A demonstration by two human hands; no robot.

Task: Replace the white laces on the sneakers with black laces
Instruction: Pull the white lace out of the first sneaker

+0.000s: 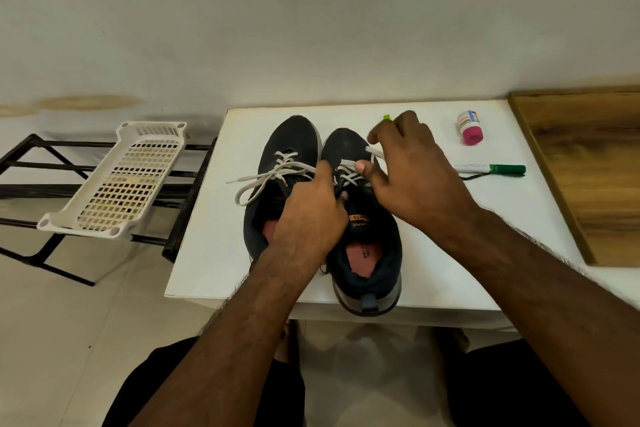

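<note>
While the left hand [309,208] pinches the right black mesh sneaker's [363,218] tongue, the right hand [408,170] pinches its flat white lace [349,172].

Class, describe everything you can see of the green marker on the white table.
The green marker lies flat on the white table, to the right of the sneakers and nearer than the small pink-capped bottle. It has a white barrel with small, unreadable print and a green cap that points right, towards the wooden board; it looks like plastic. A thin dark lace runs just beside its barrel. Neither of the hands touches it.
</note>
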